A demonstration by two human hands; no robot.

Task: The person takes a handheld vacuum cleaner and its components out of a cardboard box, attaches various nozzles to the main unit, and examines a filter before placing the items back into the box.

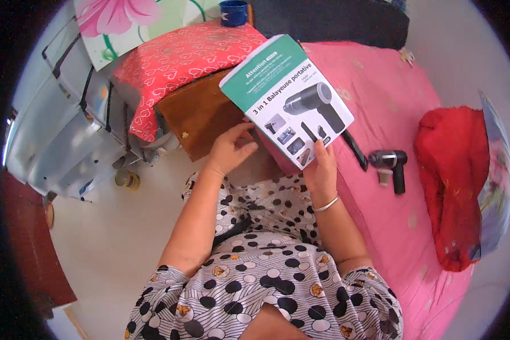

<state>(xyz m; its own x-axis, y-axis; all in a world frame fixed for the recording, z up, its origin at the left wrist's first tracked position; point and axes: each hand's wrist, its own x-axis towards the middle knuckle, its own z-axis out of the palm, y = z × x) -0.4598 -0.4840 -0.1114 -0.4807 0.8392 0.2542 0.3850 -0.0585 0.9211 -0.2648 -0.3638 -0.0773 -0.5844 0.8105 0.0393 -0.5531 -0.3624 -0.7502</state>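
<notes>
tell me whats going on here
A person in a polka-dot dress holds up a green and white product box with both hands: the right hand grips its lower edge, the left hand touches its left side. A black handheld vacuum and a black nozzle lie on the pink bedspread, beside a red blanket.
</notes>
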